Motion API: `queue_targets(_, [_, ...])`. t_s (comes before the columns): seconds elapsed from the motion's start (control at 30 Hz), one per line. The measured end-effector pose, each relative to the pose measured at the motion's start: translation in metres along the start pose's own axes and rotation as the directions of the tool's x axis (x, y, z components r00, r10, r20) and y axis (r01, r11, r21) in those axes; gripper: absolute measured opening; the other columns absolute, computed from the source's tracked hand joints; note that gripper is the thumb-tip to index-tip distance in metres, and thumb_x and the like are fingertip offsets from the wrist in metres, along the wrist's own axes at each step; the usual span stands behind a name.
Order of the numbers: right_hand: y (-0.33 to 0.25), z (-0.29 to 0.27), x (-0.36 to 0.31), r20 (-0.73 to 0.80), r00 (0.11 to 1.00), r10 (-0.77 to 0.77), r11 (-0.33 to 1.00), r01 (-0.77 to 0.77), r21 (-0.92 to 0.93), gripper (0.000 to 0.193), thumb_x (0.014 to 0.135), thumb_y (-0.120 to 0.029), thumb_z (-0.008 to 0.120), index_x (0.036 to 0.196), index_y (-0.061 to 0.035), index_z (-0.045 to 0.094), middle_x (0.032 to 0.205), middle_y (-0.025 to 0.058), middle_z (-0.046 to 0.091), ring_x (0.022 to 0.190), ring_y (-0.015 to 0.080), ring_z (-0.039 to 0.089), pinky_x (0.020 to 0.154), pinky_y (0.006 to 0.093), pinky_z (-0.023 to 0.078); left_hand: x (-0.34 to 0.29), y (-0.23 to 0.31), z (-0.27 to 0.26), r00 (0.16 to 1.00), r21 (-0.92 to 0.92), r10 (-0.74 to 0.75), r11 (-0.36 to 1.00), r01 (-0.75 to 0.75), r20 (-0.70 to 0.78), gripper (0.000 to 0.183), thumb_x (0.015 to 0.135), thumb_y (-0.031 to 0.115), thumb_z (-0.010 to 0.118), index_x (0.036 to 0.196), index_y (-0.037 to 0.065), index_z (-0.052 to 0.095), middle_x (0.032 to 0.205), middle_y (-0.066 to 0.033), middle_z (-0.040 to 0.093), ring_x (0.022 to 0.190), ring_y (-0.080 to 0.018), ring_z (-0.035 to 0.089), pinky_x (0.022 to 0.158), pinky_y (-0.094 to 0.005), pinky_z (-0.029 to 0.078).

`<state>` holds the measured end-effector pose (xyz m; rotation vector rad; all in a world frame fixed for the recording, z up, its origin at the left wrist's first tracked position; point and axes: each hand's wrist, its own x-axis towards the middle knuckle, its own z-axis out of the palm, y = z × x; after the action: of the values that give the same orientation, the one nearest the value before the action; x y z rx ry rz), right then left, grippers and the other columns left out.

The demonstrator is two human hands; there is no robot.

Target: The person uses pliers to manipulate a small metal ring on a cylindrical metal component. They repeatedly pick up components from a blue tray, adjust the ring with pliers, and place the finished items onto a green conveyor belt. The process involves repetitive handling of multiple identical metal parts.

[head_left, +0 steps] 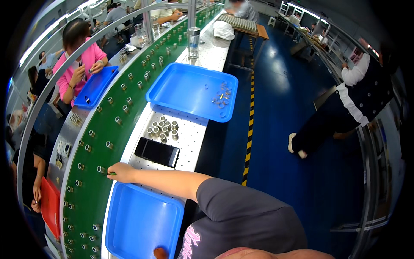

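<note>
My right hand (123,172) reaches out over the edge of the green conveyor belt (97,157). Its fingers are closed on a slim green-and-dark tool (111,173), whose exact kind I cannot make out. The tool's dark tip points at a short metal cylinder (101,168) standing on the belt; whether they touch is unclear. Below my forearm lies a blue tray (142,220). A small brownish-orange rounded shape (160,252) shows at that tray's lower edge; I cannot tell what it is. My left hand cannot be made out.
A phone (157,152) and a cluster of metal cylinders (163,128) sit on the perforated metal ledge. Beyond them, a blue tray (181,88) holds small rings. A metal flask (193,42) stands farther up. Across the belt sits a person in pink (92,56); another person (362,86) is at right.
</note>
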<state>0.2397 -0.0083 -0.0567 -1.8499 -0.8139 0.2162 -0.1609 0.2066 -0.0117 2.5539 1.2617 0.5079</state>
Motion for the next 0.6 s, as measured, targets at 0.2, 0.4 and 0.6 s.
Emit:
queue_targets(0.2, [0.028,0.019,0.010,-0.023,0.998,-0.051,0.989,0.053,0.140,0.021,0.080,-0.024,0.062,0.087,-0.0041,0.063,0.086,0.0130,0.063,0.082,0.0266,0.061,0.074,0.0372,0.047,-0.010,-0.151,-0.024,0.987,-0.024,-0.154,0.988,0.153,-0.048,0.046,0.095,0.032,0.035,0.119,-0.004,0.050,0.123,-0.0212,0.051,0.113,-0.0340,0.047,0.098,-0.0355,0.035])
queue_targets(0.4, [0.017,0.013,0.008,-0.055,0.998,-0.023,0.999,0.025,0.046,0.027,0.082,-0.029,0.060,0.088,-0.0023,0.063,0.080,0.0150,0.063,0.075,0.0289,0.060,0.066,0.0354,0.045,-0.038,-0.283,-0.040,0.992,0.345,-0.120,0.934,0.099,0.041,0.040,0.096,0.021,0.031,0.115,-0.007,0.051,0.119,-0.0236,0.051,0.110,-0.0369,0.047,0.097,-0.0383,0.035])
queue_targets(0.6, [0.014,0.009,0.003,0.004,0.999,0.051,0.996,-0.051,0.073,0.024,0.085,-0.026,0.058,0.083,-0.0026,0.062,0.065,0.0110,0.058,0.059,0.0226,0.054,0.057,0.0324,0.041,-0.038,-0.255,-0.035,0.975,0.256,-0.172,0.945,0.204,-0.142,0.039,0.095,0.026,0.035,0.104,-0.004,0.058,0.101,-0.0236,0.057,0.091,-0.0387,0.053,0.083,-0.0416,0.041])
